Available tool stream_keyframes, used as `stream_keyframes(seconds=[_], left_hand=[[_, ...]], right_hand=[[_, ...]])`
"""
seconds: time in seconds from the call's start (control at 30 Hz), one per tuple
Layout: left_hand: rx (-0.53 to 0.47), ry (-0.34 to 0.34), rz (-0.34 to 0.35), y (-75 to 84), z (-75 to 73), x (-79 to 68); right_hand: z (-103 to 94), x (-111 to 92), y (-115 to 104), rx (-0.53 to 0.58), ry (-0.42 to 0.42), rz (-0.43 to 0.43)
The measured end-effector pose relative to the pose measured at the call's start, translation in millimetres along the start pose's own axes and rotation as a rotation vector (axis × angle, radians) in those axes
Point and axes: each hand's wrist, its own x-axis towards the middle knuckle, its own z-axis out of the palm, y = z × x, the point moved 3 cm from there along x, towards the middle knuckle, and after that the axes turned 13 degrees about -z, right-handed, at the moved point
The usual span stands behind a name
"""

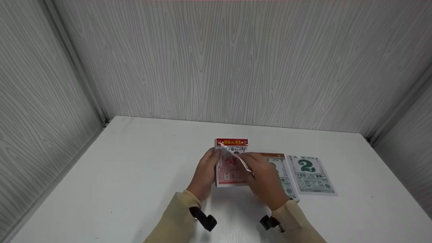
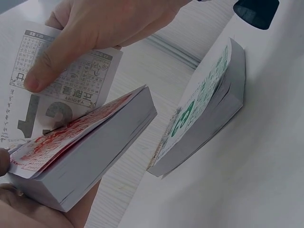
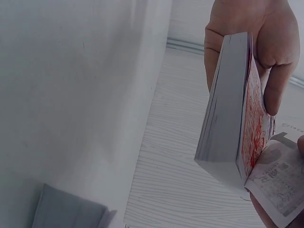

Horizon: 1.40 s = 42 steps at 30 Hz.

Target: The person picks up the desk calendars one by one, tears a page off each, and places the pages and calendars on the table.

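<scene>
My left hand point(image 1: 204, 172) grips a thick tear-off calendar point(image 1: 231, 175) by its left side, thumb over the front. The calendar has a red and gold header strip and red print, and is held tilted above the table. My right hand point(image 1: 265, 179) pinches a thin page point(image 2: 95, 76) with black print and pulls it aside, thumb flat on it in the left wrist view. The page peels diagonally from near the header, showing the red-printed page beneath. Below the right hand, partly hidden by it, a second calendar point(image 1: 287, 189) with green print and a brown header lies on the table.
A calendar leaf point(image 1: 312, 175) with a large green 2 lies right of the second calendar. The white table point(image 1: 135, 175) is enclosed by a wood-grain back panel point(image 1: 216, 60) and side panels. Black wrist cameras point(image 1: 204, 219) sit on both cuffs.
</scene>
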Motion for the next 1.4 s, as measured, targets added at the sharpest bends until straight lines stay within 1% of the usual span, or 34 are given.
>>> stream_keyframes(seconds=[0.1, 0.2, 0.3, 0.57, 0.77, 0.83, 1.03, 1.27, 1.4], left_hand=[[0.009, 0.010, 0.002, -0.8, -0.2, 0.7], [0.022, 0.017, 0.008, -2.4, -0.7, 1.7], [0.032, 0.023, 0.022, -2.9, -0.9, 1.5], [0.037, 0.029, 0.045, -0.4, 0.0, -1.0], [0.042, 0.019, 0.044, -1.1, 0.4, -0.1], [0.033, 0.006, 0.036, 1.7, 1.2, -2.4], [0.029, -0.026, 0.005, 20.3, 6.9, -21.3], [0.010, -0.031, 0.001, 20.3, 6.0, -22.2], [0.006, -0.030, 0.000, 19.6, 5.4, -21.5]], right_hand=[[-1.1, -0.6, 1.2, 0.004, 0.030, 0.012], [-1.4, -0.8, 3.2, 0.015, 0.045, 0.046], [-0.8, -0.2, 6.3, 0.057, 0.051, 0.098], [-1.1, 0.9, 13.7, 0.233, 0.094, 0.249], [-0.3, -1.0, 17.7, 0.304, 0.096, 0.337], [-0.1, -1.5, 18.8, 0.330, 0.106, 0.346], [-0.7, -1.6, 21.5, 0.376, 0.144, 0.343], [-1.7, -1.4, 22.7, 0.465, 0.175, 0.385], [-2.7, -1.5, 23.9, 0.489, 0.182, 0.417]])
